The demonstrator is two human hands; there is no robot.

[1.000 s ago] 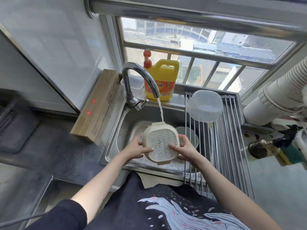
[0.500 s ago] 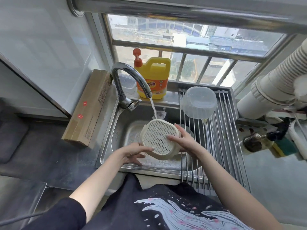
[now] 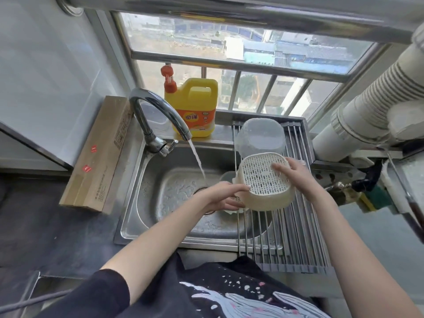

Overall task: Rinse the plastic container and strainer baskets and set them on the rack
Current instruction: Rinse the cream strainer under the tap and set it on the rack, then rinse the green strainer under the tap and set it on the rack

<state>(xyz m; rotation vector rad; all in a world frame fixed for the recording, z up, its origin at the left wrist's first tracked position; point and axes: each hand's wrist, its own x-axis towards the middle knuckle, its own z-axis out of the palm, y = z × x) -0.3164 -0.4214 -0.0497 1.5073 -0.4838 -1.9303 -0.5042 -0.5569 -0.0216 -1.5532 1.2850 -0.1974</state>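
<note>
A cream strainer basket [image 3: 259, 180] is upside down, its perforated base facing me, over the left part of the roll-up rack [image 3: 298, 226]. My left hand [image 3: 220, 196] grips its left side, thumb on the top edge. Over its right edge lies my right hand [image 3: 296, 177], fingers on the base. Behind it a clear plastic container [image 3: 261, 138] stands upside down on the rack. Part of another pale piece [image 3: 231, 212] shows in the sink under my left hand.
Water runs from the curved faucet [image 3: 151, 111] into the steel sink [image 3: 174, 203]. A yellow detergent jug [image 3: 195, 106] stands on the sill behind. A long cardboard box [image 3: 98, 161] leans left of the sink. White duct pipes [image 3: 367, 115] fill the right side.
Both hands have carried the strainer basket rightward, out of the water stream and over the rack, turning its base further upward.
</note>
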